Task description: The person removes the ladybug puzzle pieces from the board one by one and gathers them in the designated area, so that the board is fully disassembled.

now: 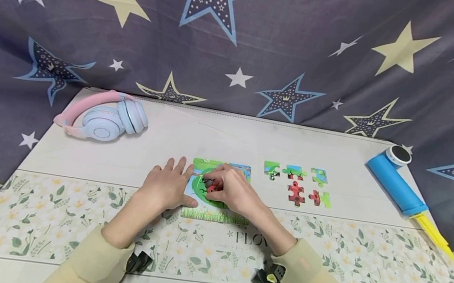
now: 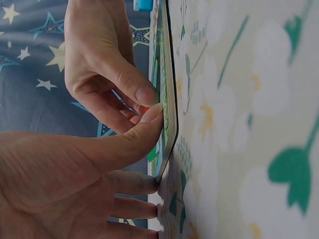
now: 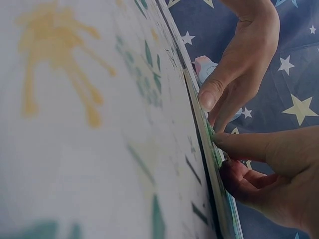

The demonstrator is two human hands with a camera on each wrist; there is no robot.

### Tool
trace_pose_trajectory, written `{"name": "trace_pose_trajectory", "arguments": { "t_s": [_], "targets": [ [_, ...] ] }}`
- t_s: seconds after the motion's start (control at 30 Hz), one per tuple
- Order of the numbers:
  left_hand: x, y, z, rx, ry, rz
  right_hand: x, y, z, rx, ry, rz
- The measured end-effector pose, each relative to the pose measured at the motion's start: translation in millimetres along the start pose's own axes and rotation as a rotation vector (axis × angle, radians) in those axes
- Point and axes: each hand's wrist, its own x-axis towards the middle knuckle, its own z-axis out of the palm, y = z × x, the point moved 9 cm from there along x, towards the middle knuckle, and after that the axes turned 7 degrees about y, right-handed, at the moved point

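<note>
The puzzle board (image 1: 214, 217) lies midway between the table's (image 1: 211, 132) left and right edges, the left hand (image 1: 167, 185) touching it with fingers straight, the right hand (image 1: 237, 191) pinching a red piece (image 1: 214, 188), while only the head view shows loose pieces (image 1: 296, 193) toward the right edge.

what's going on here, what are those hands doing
Someone is working on a ladybug jigsaw. The right hand appears to pinch a ladybug piece over it, while the left hand rests at its left edge, fingers spread. Loose pieces lie off to the right, so it looks unfinished.
</note>
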Motion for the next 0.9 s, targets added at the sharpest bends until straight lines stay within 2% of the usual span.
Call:
{"name": "trace_pose_trajectory", "arguments": {
  "t_s": [0.33, 0.67, 0.9],
  "targets": [
    [-0.1, -0.4, 0.5, -0.009, 0.002, -0.001, 0.9, -1.2, -2.9, -0.026, 0.032, -0.014],
    [0.8, 0.0, 0.4, -0.020, -0.003, -0.001, -0.2, 11.6, -16.1, 0.167, 0.067, 0.084],
    [0.3, -0.2, 0.6, -0.023, -0.014, -0.002, -5.3, 22.3, -25.5, 0.163, 0.080, 0.133]
  ]
}}
